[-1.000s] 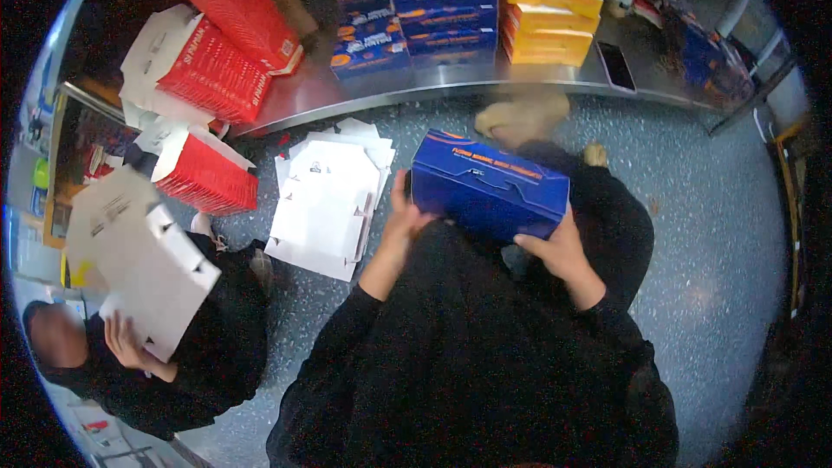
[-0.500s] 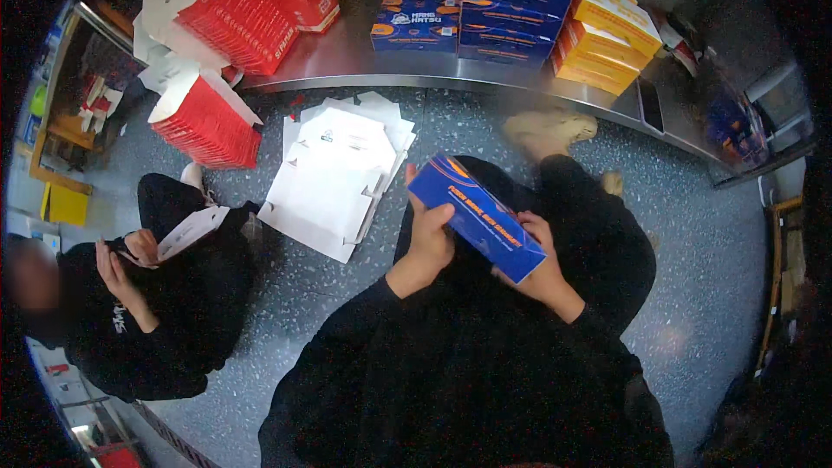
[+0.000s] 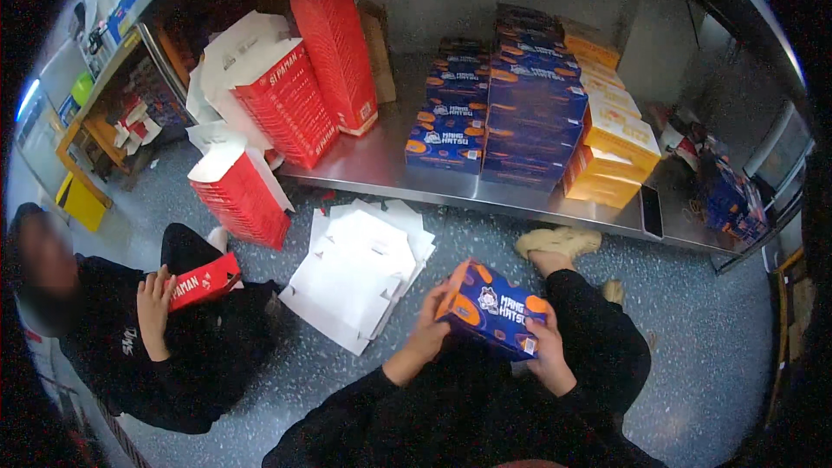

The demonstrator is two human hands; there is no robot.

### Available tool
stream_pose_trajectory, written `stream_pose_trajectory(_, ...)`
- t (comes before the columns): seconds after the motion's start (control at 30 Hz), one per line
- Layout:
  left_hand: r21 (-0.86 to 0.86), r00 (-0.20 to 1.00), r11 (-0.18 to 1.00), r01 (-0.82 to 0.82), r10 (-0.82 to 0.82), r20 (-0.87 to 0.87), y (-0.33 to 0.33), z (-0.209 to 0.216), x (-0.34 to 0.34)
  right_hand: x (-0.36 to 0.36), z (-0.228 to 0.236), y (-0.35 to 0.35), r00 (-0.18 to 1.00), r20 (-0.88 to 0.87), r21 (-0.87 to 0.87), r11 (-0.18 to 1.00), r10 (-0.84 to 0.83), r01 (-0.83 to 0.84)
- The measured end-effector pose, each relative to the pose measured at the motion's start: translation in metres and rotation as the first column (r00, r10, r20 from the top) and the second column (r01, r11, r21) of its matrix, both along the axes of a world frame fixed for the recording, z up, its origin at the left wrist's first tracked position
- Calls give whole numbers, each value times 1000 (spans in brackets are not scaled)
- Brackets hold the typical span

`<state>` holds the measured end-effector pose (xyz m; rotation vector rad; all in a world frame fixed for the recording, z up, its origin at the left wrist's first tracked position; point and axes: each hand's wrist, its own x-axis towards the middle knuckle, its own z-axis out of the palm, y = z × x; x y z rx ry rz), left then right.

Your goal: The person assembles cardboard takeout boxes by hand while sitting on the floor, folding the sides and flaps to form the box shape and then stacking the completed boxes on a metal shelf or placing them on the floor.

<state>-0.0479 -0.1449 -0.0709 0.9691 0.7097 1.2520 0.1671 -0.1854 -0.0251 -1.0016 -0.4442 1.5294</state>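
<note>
Between my two hands is a folded blue cardboard box (image 3: 496, 305) with orange patterning, its broad printed face turned up. My left hand (image 3: 426, 327) grips its left end, and my right hand (image 3: 548, 348) holds the right end with the thumb on top. Some fingers of both hands are hidden behind the box. A pile of flat white box blanks (image 3: 354, 276) lies on the floor left of it. Farther left, a seated co-worker in black holds a red box (image 3: 204, 282).
On the steel shelf (image 3: 390, 175) ahead stand stacked blue boxes (image 3: 533, 121), yellow boxes (image 3: 612, 156) and nested red cartons (image 3: 290, 108). A dark phone (image 3: 652, 211) lies at the shelf's edge. More red blanks (image 3: 243, 195) stand on the floor at left.
My view has tilted up toward the shelf. The blue box has been turned from its narrow side to its broad printed face. The co-worker's box now shows its red side.
</note>
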Motion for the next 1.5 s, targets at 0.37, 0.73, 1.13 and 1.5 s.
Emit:
stream_pose_trajectory(0.37,-316,913,870,-378,408,31,82,73,-36,20,-76,63,632,761,259,962,-147,-89)
stream_pose_trajectory(0.73,-285,808,796,-534,580,104,304,107,-69,37,-130,66,111,943,332,916,-314,-225)
stream_pose_trajectory(1.13,-123,724,745,-656,573,-384,457,54,-34,37,-130,73,68,940,340,901,-335,-268)
stream_pose_trajectory(1.5,-112,797,790,-603,598,-81,461,67,23,40,-145,69,-41,913,381,885,-406,-268)
